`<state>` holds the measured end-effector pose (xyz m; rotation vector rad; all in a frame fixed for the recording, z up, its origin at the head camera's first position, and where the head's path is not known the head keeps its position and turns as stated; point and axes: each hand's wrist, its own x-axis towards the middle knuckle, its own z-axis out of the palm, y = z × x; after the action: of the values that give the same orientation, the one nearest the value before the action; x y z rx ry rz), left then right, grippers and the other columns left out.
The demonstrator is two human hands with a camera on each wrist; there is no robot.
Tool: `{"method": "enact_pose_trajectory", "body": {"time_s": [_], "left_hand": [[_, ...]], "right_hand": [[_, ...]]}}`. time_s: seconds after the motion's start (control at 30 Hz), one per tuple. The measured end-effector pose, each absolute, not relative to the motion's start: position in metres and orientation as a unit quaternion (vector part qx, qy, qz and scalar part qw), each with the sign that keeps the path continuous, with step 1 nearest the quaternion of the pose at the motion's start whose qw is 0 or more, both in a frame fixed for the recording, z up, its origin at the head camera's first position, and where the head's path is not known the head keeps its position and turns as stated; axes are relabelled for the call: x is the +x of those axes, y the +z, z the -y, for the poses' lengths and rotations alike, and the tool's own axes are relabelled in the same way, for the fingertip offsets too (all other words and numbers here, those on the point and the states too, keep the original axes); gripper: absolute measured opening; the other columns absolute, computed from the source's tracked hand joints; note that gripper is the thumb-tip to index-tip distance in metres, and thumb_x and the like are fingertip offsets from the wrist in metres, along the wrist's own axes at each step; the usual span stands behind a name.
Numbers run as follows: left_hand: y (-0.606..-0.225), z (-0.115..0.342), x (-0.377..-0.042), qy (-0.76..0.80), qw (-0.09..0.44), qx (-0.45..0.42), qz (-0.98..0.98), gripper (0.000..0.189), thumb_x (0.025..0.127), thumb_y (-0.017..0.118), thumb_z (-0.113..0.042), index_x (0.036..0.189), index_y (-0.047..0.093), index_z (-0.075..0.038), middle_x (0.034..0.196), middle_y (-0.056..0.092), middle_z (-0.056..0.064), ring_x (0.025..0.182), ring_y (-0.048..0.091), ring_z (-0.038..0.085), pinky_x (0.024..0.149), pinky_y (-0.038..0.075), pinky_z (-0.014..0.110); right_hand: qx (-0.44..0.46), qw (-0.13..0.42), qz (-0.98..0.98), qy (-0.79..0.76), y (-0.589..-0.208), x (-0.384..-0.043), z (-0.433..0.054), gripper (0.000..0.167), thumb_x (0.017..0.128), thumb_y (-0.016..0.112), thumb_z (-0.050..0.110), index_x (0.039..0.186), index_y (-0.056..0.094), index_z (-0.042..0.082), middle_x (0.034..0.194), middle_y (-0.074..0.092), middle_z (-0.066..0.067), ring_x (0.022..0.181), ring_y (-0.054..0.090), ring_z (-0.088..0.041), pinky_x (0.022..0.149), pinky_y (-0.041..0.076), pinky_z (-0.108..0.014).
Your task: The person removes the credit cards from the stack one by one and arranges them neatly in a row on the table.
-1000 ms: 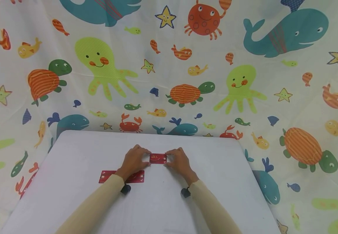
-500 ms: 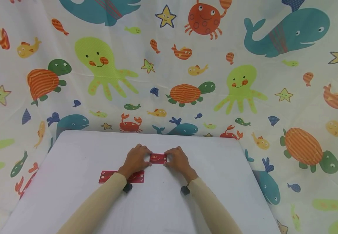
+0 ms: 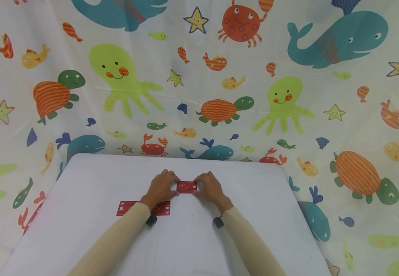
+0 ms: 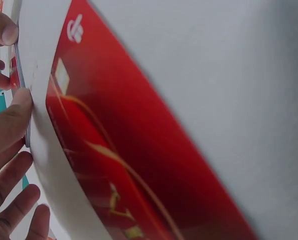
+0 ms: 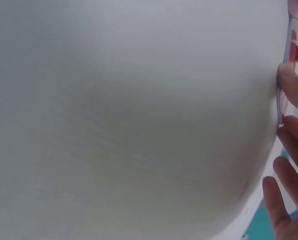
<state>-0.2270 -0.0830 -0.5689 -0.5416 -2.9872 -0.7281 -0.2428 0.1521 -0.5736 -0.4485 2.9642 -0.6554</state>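
Note:
A red card with gold "VIP" lettering lies at the middle of the white table, with one hand at each short end. My left hand pinches its left end, thumb at the near edge and a finger at the far one. The right hand grips the opposite end in the same way. In the left wrist view, thin layered edges show between the fingers, like a small stack of cards. More red cards lie nearer, partly hidden under my left forearm; one red card fills much of the left wrist view.
The white tabletop runs to its back edge, where a curtain printed with sea animals hangs. Dark wrist cameras sit at both cuffs of the beige sleeves.
My left forearm and hand have shifted very slightly rightward and forward, and the right hand has shifted slightly as well. The VIP card stays in the same place between them.

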Motion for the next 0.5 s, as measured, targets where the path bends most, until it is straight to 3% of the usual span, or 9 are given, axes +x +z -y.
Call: {"method": "enact_pose_trajectory", "body": {"time_s": [0.5], "left_hand": [[-0.5714,0.0831,-0.2296,-0.227,-0.007,-0.17,0.959,0.058,0.077,0.096,-0.033,0.129,0.075,-0.018,0.129,0.071,0.004,0.121,0.062,0.024,0.108,0.056,0.049]], "right_hand": [[-0.16,0.035,-0.961,-0.221,-0.5746,-0.244,-0.1548,0.047,0.082,0.094,0.027,0.125,0.076,0.017,0.124,0.074,-0.002,0.118,0.057,-0.02,0.112,0.054,-0.041]]}}
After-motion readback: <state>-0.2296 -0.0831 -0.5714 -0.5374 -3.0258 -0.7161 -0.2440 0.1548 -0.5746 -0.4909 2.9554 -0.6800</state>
